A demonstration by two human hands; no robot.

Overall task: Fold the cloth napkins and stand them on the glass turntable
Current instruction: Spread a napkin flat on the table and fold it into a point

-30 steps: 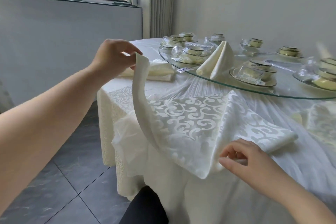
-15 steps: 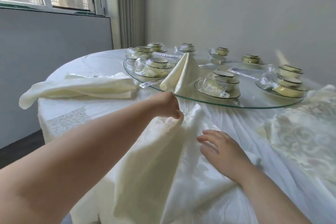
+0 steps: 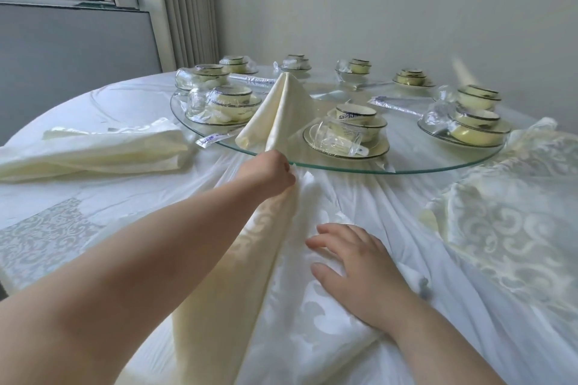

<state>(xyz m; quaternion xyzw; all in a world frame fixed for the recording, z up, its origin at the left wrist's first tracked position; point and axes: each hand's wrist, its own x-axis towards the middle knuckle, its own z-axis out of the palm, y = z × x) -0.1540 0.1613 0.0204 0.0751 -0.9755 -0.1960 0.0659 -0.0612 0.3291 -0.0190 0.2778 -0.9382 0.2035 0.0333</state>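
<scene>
A round bench (image 3: 131, 97) under a white cloth fills most of the view. On it sits a glass turntable (image 3: 344, 167), its near rim just beyond the person's hands.

The napkin being worked (image 3: 237, 275) is a cream cloth with a woven scroll pattern. It lies on the near part of the bench and runs from the front edge up towards the turntable's rim, gathered into a long ridge on its left side. A second patterned cloth (image 3: 506, 222) lies rumpled at the right, and a folded napkin (image 3: 93, 153) lies flat at the left, both on the bench and off the glass. One finished napkin (image 3: 281, 112) stands upright as a cone on the near edge of the turntable.

The left hand (image 3: 266, 173) is clenched round the far end of the worked napkin, pinching it just beside the glass rim and holding that end raised. The right hand (image 3: 359, 269) lies flat on the same napkin, fingers straight and spread, palm down, grasping nothing.

Sets of stacked bowls on plates (image 3: 353, 128), wrapped in clear plastic, ring the turntable. A small wrapped packet (image 3: 212, 139) lies at its near left edge, partly over the rim.
</scene>
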